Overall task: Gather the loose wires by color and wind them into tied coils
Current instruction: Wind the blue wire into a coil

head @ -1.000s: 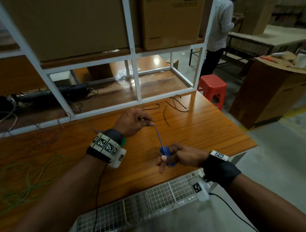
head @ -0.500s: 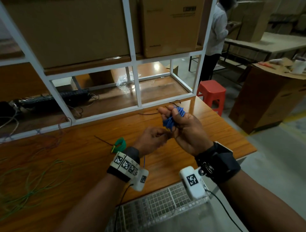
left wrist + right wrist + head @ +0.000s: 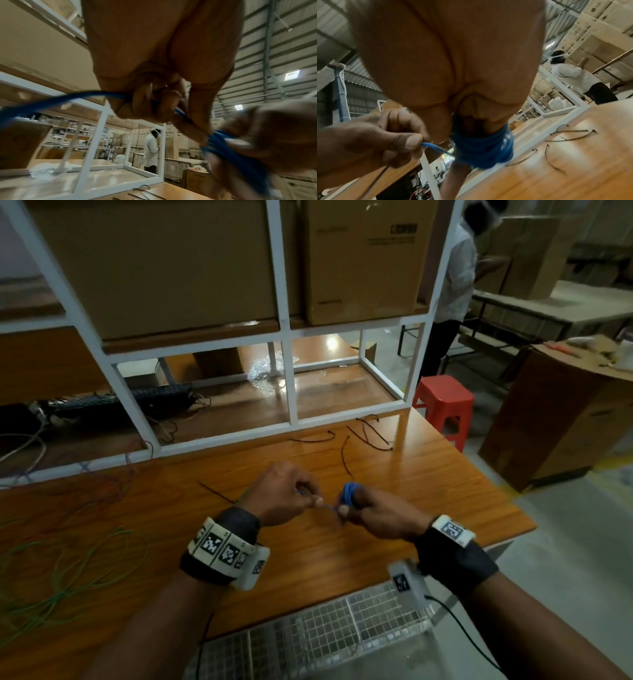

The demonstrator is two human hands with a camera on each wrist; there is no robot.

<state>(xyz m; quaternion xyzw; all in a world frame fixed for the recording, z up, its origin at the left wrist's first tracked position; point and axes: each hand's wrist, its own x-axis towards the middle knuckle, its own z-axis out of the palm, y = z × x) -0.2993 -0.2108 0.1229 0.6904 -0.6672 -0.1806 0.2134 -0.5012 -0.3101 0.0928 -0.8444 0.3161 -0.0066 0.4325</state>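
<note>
Hands above table (image 3: 445, 481) mid-area; right hand (image 3: 373, 513) grips blue coil (image 3: 349, 493).

Blue coil (image 3: 348, 494) half-hidden by fingers (image 3: 356, 510)

left hand (image 3: 281, 494) in pinching grip, right hand (image 3: 373, 508) curled in closed grip, knuckles nearly touching

Cable ties (image 3: 363, 436) on table (image 3: 428, 491) behind hands (image 3: 284, 494); wires (image 3: 61, 577) left, seemingly loose.
</note>
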